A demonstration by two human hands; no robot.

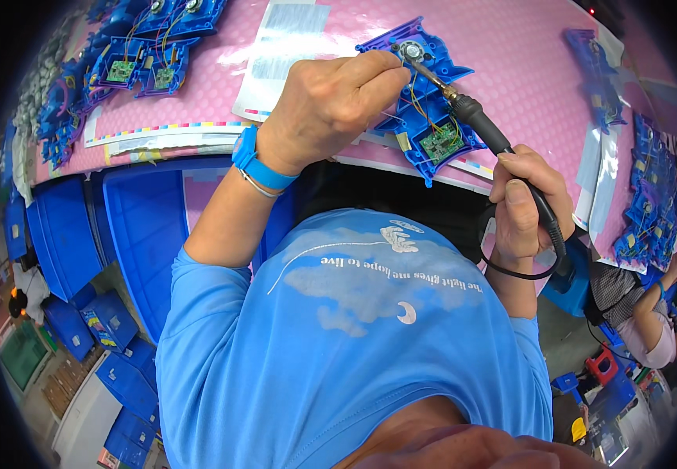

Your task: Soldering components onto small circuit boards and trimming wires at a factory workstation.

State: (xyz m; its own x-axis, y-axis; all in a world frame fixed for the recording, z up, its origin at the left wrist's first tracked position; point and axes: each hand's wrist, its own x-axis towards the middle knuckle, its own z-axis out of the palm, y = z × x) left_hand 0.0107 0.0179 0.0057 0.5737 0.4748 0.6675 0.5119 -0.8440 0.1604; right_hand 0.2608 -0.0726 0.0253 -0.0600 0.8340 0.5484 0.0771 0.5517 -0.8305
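Note:
My right hand (530,203) grips a soldering iron (479,121) by its black handle, and the cord loops down past my wrist. The iron's metal tip reaches the round speaker (412,51) in an open blue plastic shell (432,98). Closed in a pinch, my left hand (346,102) is right beside the speaker at the shell's left edge; what its fingertips hold is too small to make out. Thin coloured wires run from the speaker area down to a green circuit board (442,143) in the lower part of the shell.
More wired blue shells lie at the left (143,66) and along the right (647,195) of the pink tabletop (526,47). Printed paper sheets (276,55) lie on it. Blue bins (147,234) stand below at the left. Another person's arm (647,316) is at the far right.

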